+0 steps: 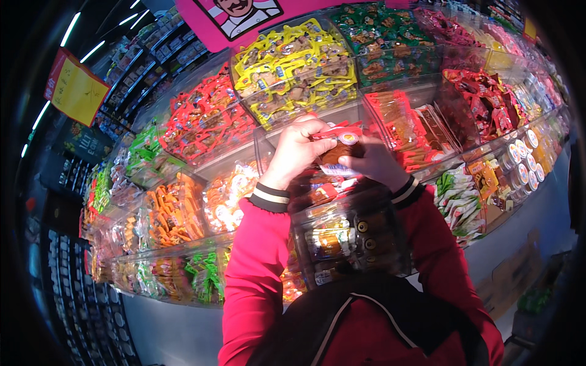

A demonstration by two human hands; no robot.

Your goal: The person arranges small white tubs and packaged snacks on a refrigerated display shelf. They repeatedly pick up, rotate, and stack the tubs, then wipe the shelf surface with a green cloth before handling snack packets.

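Observation:
Between my two hands is a small snack packet [341, 151] with a red top edge and a round emblem, its contents brown. My left hand [300, 148] grips its left side, thumb on the front. The shaded fingers of my right hand [373, 160] hold its right side. Below the packet, a clear plastic bin [320, 208] contains more red and brown packets. To the right of my right hand lie long red-edged snack packets [393, 121] in another bin.
Bins of yellow packets [297, 68], green packets [387, 41] and red packets [206, 119] rise behind. Orange packets [176, 210] stand left, round-lidded cups [524, 160] right. A yellow and red sign [75, 89] hangs upper left. Clear bin walls divide the display.

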